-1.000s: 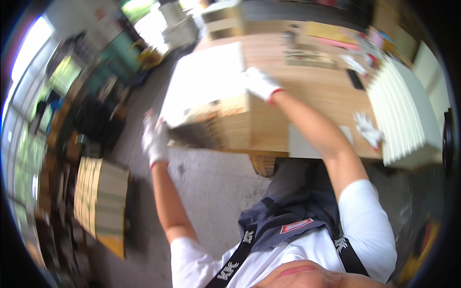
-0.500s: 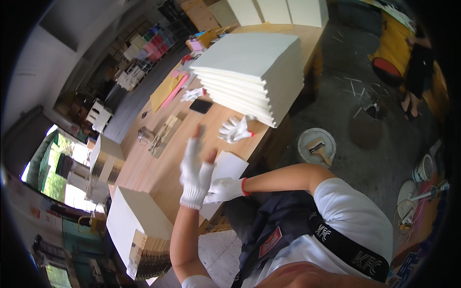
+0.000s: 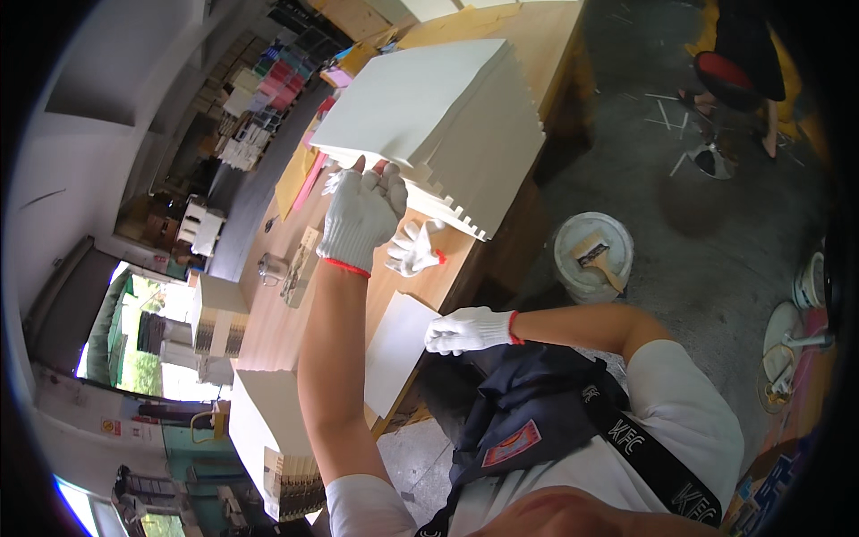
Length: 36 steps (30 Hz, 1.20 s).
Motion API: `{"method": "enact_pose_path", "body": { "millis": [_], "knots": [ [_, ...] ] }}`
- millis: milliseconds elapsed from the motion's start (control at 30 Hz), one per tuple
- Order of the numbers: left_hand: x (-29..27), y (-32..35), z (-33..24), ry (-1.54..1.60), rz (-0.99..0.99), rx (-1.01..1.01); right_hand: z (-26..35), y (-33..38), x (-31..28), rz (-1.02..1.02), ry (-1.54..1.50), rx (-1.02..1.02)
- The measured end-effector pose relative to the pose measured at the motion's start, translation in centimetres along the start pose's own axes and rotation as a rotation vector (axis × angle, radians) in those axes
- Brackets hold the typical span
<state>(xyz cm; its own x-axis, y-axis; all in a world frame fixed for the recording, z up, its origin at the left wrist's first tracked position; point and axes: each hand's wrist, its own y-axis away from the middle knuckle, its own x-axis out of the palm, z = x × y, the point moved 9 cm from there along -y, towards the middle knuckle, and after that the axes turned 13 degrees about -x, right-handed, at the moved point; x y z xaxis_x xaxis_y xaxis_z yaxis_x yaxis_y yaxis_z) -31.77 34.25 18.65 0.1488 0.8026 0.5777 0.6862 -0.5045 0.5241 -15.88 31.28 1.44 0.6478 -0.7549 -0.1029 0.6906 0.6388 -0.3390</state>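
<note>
My left hand (image 3: 362,215), in a white knitted glove with some bare fingertips, reaches to the near left corner of a tall stack of white sheets (image 3: 412,98). Its fingers are bent over the upper sheet edge, which bows a little there. By the table's front edge my right hand (image 3: 470,330), also gloved, is closed at the side of a flat white sheet (image 3: 398,345). Whether its fingers pinch that sheet is hidden. Between the stack and the flat sheet lies a loose white glove (image 3: 413,249).
A metal cup (image 3: 271,267) and a patterned block (image 3: 301,268) stand on the wooden table (image 3: 353,309). More stacks (image 3: 268,403) are at the left. On the floor at right is a white bucket (image 3: 573,279) with a brush on top. Another person (image 3: 747,54) bends beyond it.
My left hand has moved up and away from the flat sheet to the stack's corner, and its fingers have bent. My right hand has drawn back right to the sheet's edge.
</note>
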Motion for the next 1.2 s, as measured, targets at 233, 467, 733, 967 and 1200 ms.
{"method": "enact_pose_path", "body": {
  "millis": [233,467,733,967,1200],
  "knots": [
    [1.1,-0.9,-0.5,-0.302,0.077,-0.051,-0.9,1.3,-0.4,-0.038,-0.124,-0.003],
    [-0.1,-0.8,-1.6,-0.406,-0.070,-0.022,0.3,3.6,-3.7,-0.082,-0.037,0.070],
    [2.2,0.1,-1.5,-0.917,-0.096,0.178,0.1,4.8,-5.0,-0.108,-0.033,0.075],
    [2.8,-0.2,-1.5,-0.750,-0.128,0.063,2.2,6.8,-10.5,-0.275,-0.002,0.074],
    [-1.7,2.3,4.6,-1.362,0.032,-0.186,-5.7,17.4,-16.4,-0.598,0.022,0.221]
  ]
}}
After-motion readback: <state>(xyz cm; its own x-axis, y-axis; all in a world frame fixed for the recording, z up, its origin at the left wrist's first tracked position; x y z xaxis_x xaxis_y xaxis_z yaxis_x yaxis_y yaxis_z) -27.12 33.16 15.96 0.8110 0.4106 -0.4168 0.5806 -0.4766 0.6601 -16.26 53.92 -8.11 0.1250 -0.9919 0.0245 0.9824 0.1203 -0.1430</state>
